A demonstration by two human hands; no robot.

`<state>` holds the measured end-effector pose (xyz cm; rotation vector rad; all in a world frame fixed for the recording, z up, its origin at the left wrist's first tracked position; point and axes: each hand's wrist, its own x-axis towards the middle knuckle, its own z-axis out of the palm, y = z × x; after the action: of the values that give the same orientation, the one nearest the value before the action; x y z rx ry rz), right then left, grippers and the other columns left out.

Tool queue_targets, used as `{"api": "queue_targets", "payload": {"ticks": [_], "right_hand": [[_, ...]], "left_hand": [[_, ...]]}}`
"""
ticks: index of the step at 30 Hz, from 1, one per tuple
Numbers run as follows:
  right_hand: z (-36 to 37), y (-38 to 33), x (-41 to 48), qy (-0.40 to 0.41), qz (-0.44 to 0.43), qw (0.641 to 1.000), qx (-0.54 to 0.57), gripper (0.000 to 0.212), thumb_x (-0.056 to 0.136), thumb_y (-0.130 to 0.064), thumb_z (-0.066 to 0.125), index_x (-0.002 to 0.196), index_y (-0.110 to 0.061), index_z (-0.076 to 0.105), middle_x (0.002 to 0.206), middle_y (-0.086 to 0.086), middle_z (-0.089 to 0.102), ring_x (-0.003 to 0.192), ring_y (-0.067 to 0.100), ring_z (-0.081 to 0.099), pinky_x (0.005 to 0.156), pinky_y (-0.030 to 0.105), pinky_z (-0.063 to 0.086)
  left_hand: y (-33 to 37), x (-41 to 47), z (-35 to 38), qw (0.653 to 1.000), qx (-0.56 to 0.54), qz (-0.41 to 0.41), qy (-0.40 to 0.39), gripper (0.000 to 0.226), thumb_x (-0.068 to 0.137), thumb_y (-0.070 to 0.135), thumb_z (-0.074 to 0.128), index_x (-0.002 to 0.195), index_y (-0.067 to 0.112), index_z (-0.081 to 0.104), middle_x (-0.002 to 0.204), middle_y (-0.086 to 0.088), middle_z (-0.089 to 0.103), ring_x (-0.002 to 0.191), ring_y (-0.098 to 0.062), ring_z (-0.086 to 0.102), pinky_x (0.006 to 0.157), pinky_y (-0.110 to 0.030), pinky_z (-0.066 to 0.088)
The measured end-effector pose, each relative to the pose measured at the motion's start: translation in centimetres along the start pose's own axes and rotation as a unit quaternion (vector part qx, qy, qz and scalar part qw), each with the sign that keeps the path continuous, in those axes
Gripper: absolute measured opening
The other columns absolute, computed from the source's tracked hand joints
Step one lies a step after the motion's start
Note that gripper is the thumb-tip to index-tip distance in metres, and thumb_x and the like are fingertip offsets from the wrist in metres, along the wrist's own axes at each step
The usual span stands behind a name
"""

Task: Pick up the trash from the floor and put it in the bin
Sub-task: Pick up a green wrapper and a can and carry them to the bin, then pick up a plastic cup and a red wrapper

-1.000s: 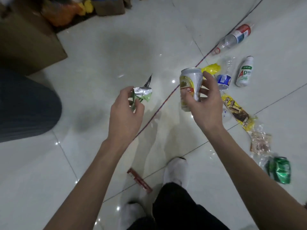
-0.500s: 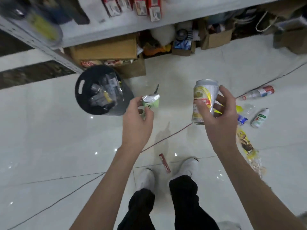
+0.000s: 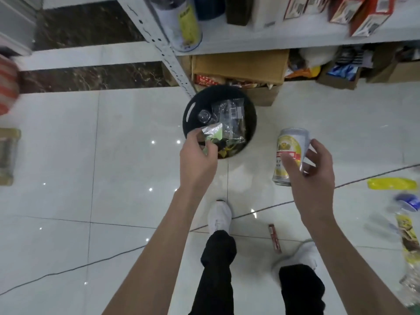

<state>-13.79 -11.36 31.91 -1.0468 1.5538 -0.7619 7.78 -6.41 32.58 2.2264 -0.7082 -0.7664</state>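
A round black bin (image 3: 251, 120) stands on the white tile floor in front of a shelf, with clear plastic wrappers and other trash inside. My left hand (image 3: 197, 159) pinches a crumpled silver-and-green wrapper (image 3: 212, 132) right over the bin's near rim. To the right of the bin, my right hand (image 3: 310, 172) grips a silver-and-yellow drink can (image 3: 289, 151), held upright above the floor. A small red wrapper (image 3: 274, 238) lies on the floor between my feet.
More trash lies at the right edge: a yellow wrapper (image 3: 389, 183), a blue-labelled bottle (image 3: 408, 202) and a printed snack packet (image 3: 409, 237). A metal shelf post (image 3: 168, 54) and cardboard boxes (image 3: 241, 68) stand just behind the bin. A thin cable (image 3: 68, 270) crosses the floor.
I have turned and stepped toward the bin, which now sits directly ahead. My left hand has carried the wrapper over its rim. The can has stayed in my right hand.
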Motion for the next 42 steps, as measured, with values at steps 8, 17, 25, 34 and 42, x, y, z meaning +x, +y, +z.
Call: {"api": "queue_targets", "payload": {"ticks": [8,17,25,34,42], "right_hand": [[8.6,1.7,1.7,0.021,0.03,0.999,-0.026,0.073,0.085,-0.043,0.081,0.147,-0.032,0.044,0.121,-0.028,0.06,0.097,-0.019,0.06,0.062,0.006,0.051],[16.9,0.2,3.6,0.004,-0.003,0.997,-0.073,0.071,0.084,-0.04,0.083,0.142,-0.031,0.045,0.121,-0.028,0.054,0.095,-0.022,0.059,0.073,0.007,0.052],[18.5,-0.6,2.3,0.017,-0.007,0.997,-0.075,0.075,0.085,-0.045,0.081,0.148,-0.027,0.045,0.137,-0.014,0.057,0.116,0.0,0.06,0.081,0.0,0.046],[9.7,1.1,-0.2,0.054,-0.016,0.991,-0.12,0.053,0.091,-0.038,0.076,0.139,-0.029,0.056,0.136,-0.018,0.058,0.117,0.001,0.059,0.099,0.023,0.048],[-2.8,3.1,-1.3,0.132,-0.001,0.986,-0.099,0.047,0.091,-0.027,0.078,0.134,-0.024,0.06,0.131,-0.016,0.059,0.115,0.007,0.061,0.098,0.031,0.049]], "left_hand": [[-4.3,9.2,-1.2,0.998,0.035,0.033,-0.05,0.041,0.093,0.03,0.055,0.13,0.013,0.055,0.114,0.005,0.063,0.103,-0.018,0.064,0.089,-0.029,0.055],[-8.3,11.0,-6.6,0.999,0.036,0.014,-0.022,0.042,0.096,0.029,0.057,0.135,0.014,0.054,0.13,0.0,0.061,0.108,-0.016,0.065,0.092,-0.033,0.052],[-9.3,10.4,-9.2,1.0,0.023,-0.001,-0.003,0.036,0.096,0.028,0.057,0.131,0.017,0.056,0.127,0.004,0.061,0.107,-0.014,0.064,0.091,-0.04,0.053],[-6.6,6.6,-5.6,0.997,0.037,0.047,-0.044,0.038,0.092,0.038,0.055,0.128,0.023,0.058,0.124,0.009,0.06,0.103,-0.008,0.064,0.08,-0.029,0.052],[-1.1,-0.3,2.9,0.977,0.084,0.149,-0.125,0.032,0.096,0.032,0.059,0.126,0.02,0.058,0.119,0.001,0.062,0.101,-0.013,0.064,0.084,-0.034,0.055]]}}
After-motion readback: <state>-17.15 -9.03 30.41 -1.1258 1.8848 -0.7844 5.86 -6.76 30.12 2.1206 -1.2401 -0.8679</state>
